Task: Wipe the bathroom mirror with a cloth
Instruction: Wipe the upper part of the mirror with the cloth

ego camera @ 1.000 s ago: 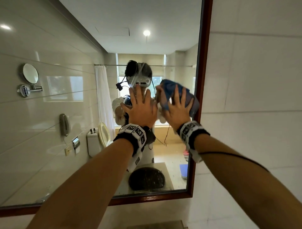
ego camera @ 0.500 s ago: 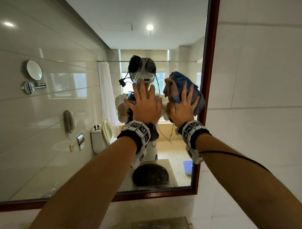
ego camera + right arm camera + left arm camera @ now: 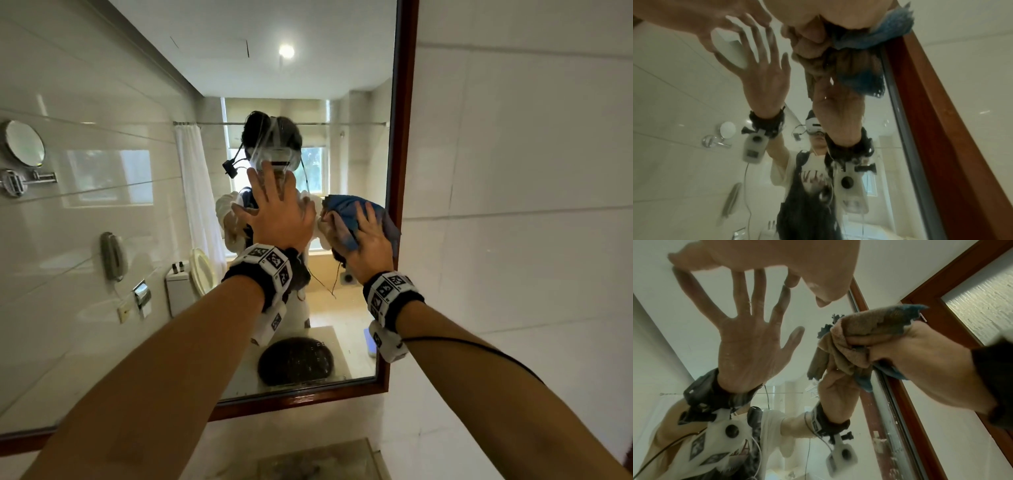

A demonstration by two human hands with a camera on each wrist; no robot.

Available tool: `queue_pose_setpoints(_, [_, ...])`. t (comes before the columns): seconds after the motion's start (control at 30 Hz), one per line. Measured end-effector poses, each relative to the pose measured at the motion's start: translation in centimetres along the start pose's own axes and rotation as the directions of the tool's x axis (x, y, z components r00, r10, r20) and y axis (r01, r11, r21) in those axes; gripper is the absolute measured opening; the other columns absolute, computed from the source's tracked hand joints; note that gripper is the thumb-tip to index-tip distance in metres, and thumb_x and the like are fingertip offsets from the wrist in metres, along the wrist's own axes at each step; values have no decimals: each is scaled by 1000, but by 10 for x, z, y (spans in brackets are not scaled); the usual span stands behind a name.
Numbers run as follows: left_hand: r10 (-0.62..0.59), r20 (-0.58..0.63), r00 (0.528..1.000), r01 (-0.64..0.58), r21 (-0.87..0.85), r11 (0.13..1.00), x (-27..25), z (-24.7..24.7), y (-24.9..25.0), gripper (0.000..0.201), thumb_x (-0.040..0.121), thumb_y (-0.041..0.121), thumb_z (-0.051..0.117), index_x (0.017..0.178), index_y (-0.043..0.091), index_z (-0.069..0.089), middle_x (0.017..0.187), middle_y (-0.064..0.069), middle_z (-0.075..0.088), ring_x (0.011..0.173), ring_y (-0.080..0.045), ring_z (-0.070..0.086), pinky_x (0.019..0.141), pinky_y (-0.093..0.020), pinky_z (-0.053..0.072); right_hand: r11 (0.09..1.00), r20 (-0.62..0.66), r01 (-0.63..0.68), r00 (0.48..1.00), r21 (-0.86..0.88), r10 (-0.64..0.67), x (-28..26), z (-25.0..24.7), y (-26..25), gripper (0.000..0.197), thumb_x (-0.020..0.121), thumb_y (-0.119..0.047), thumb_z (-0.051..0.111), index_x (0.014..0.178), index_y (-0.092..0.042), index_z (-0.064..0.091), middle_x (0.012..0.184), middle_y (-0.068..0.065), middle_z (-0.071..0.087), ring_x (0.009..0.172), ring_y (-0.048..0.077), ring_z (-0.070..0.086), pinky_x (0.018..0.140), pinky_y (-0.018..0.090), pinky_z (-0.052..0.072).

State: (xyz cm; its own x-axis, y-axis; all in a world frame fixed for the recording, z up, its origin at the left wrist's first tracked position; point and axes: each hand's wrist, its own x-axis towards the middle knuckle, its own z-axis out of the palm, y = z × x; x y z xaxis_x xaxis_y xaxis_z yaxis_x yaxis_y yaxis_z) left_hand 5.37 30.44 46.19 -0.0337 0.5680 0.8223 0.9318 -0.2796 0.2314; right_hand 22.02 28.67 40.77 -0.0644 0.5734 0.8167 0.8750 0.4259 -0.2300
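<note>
The bathroom mirror (image 3: 120, 240) has a dark wood frame (image 3: 405, 137). My left hand (image 3: 278, 209) lies flat on the glass with its fingers spread, holding nothing; the left wrist view shows the left hand (image 3: 777, 257) at the top, its reflection below. My right hand (image 3: 368, 236) grips a bunched blue cloth (image 3: 346, 205) and presses it on the glass beside the frame's right edge. The left wrist view shows the cloth (image 3: 869, 332) held in the curled fingers of the right hand (image 3: 937, 356). In the right wrist view the cloth (image 3: 892, 32) touches the frame.
A white tiled wall (image 3: 520, 240) runs right of the frame. The frame's bottom rail (image 3: 301, 399) sits just above a stone counter (image 3: 315, 459). The glass reflects me, a dark basin (image 3: 295, 360), a toilet and a round wall mirror (image 3: 24, 144).
My right hand has slid the cloth down the glass along the right frame edge, from level with the left fingertips to level with the left palm. The left hand stays pressed in place.
</note>
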Motion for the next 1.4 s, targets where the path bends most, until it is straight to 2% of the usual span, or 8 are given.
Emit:
queue_pose_setpoints(0.13, [2, 20, 1000, -3, 17, 1000, -1, 1, 0, 66, 95, 53, 37, 153, 26, 20, 164, -9, -3, 150, -33, -7, 104, -78, 14, 931, -106, -191, 967, 310, 233, 13, -19, -21, 60, 90, -48, 50, 142, -18, 47, 153, 10, 39, 145, 26, 28, 117, 43, 30])
queue_pose_setpoints(0.23, [1, 24, 1000, -1, 14, 1000, 0, 3, 0, 69, 95, 55, 37, 153, 27, 16, 164, -8, -6, 150, -33, -9, 105, -78, 12, 937, -197, -154, 955, 312, 223, 26, -20, -25, 43, 94, -36, 60, 125, -6, 61, 146, 11, 48, 140, 23, 37, 114, 35, 34])
queue_pose_setpoints(0.33, [7, 16, 1000, -7, 11, 1000, 0, 5, -1, 70, 94, 56, 38, 153, 27, 16, 164, -8, -6, 150, -33, -9, 104, -78, 12, 902, -216, -162, 940, 400, 265, 37, -15, -20, 66, 89, -25, 68, 145, -7, 37, 141, 13, 51, 131, 27, 48, 111, 42, 40])
queue_pose_setpoints(0.43, [13, -7, 1000, -13, 18, 1000, 0, 5, -1, 69, 93, 57, 37, 152, 26, 20, 164, -9, -3, 150, -34, -7, 103, -78, 14, 942, -255, -146, 940, 302, 227, 42, -4, -13, 62, 92, -15, 61, 148, -9, 35, 149, 14, 42, 136, 32, 42, 110, 46, 40])
queue_pose_setpoints(0.57, [40, -40, 998, -38, 53, 998, -3, 5, 0, 68, 94, 56, 36, 152, 24, 22, 164, -12, 1, 150, -37, -2, 102, -77, 20, 997, -372, 73, 926, 10, -64, 38, 15, 1, 40, 89, -5, 55, 127, -11, 63, 144, 17, 49, 140, 36, 36, 112, 60, 30])
queue_pose_setpoints(0.77, [109, -64, 992, -98, 158, 983, -19, 24, -11, 71, 94, 57, 34, 155, 26, 14, 162, -18, 7, 148, -42, 8, 99, -78, 24, 968, -296, 102, 940, -230, -170, 10, 41, 18, 41, 87, -18, 69, 128, -24, 64, 149, 11, 45, 143, 33, 32, 114, 60, 12])
queue_pose_setpoints(1.07, [171, -5, 985, -168, 174, 970, -56, 36, -18, 60, 97, 46, 23, 155, 33, 12, 162, -19, 5, 148, -43, 7, 95, -78, 27, 973, -29, 40, 998, -225, -48, -76, 78, 18, 37, 81, -12, 74, 116, -22, 69, 156, 16, 32, 145, 42, 22, 104, 77, 21])
queue_pose_setpoints(1.4, [185, -22, 982, -181, 140, 974, -64, 39, -22, 58, 97, 38, 37, 153, 32, 24, 162, -19, 11, 148, -43, 11, 96, -79, 25, 962, -3, 34, 999, -270, -36, -11, 30, 6, 41, 97, -22, 54, 138, -28, 51, 164, 12, 3, 149, 38, -7, 108, 68, -4])
